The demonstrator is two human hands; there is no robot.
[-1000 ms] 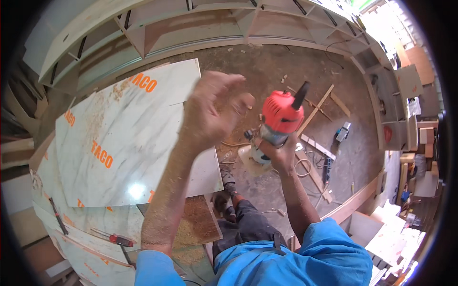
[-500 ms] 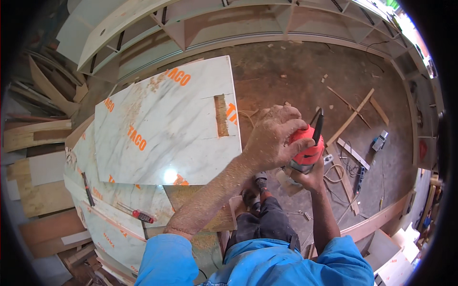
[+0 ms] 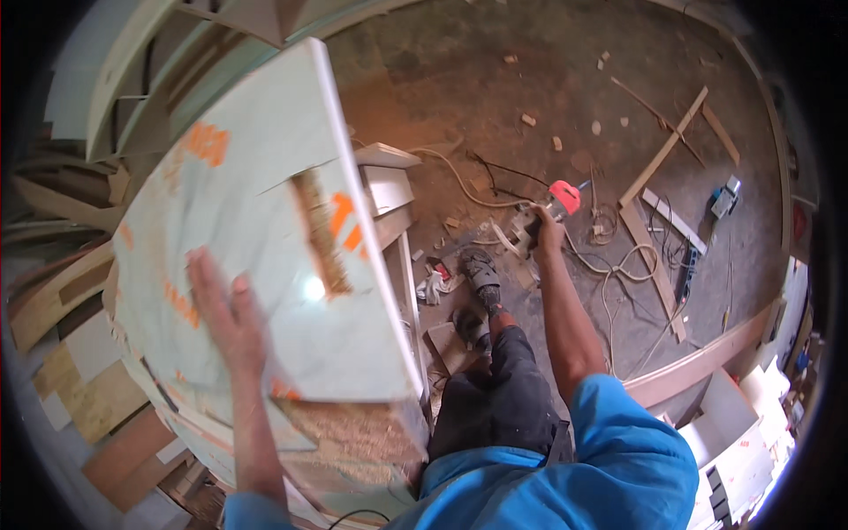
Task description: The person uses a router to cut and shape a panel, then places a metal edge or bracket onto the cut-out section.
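My right hand (image 3: 549, 233) holds a small red-topped trim router (image 3: 564, 197) over the floor, out to the right, gripping it around the body below the red cap. A pale cord trails from around it. On the left, my left hand (image 3: 225, 309) rests on or just over a white marble-patterned panel (image 3: 265, 212), its fingers stretched out and slightly blurred. A rough rectangular recess (image 3: 320, 234), brown inside, is cut near the panel's right edge. Sawdust lies on the brown board (image 3: 353, 428) under the panel's near edge.
Wood strips (image 3: 664, 148), looped cords (image 3: 609, 291), a power strip (image 3: 688, 272) and a grey-blue power tool (image 3: 726, 197) lie on the floor at right. Wood offcuts (image 3: 79, 353) are piled at far left. A cabinet frame (image 3: 132, 97) stands at upper left.
My left hand has let go of the router's top and moved left to the panel. The router has gone up and away in my right hand. The view has shifted.
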